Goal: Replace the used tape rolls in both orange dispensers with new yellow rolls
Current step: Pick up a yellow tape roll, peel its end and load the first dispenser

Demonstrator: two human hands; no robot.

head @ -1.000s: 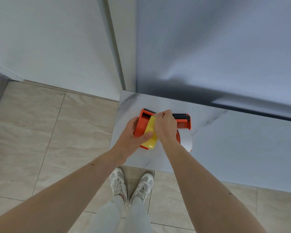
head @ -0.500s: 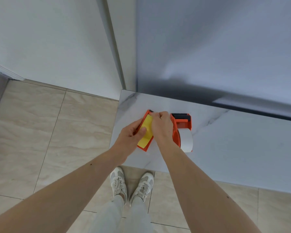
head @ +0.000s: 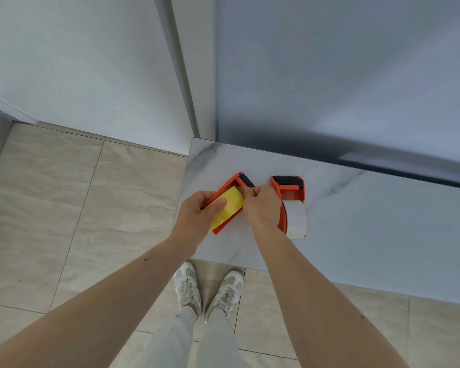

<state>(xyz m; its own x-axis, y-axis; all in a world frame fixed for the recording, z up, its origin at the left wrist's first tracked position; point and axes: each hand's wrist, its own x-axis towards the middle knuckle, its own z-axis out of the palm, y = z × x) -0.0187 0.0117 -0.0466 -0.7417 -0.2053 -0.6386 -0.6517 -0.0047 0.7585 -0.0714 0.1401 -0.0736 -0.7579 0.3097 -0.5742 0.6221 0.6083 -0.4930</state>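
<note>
Under the left hand (head: 197, 213) thumb lies the yellow roll (head: 230, 205).

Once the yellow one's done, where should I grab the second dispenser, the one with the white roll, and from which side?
Probably grip the white-roll dispenser across its two flat orange side plates, around the roll. Come from the near edge of the counter, where the rounded end faces the person; the toothed black cutter points toward the wall, away from that approach. The right hand is closest to it.

right hand (head: 262, 208) hiding white-roll dispenser's (head: 290, 192) left side
</note>
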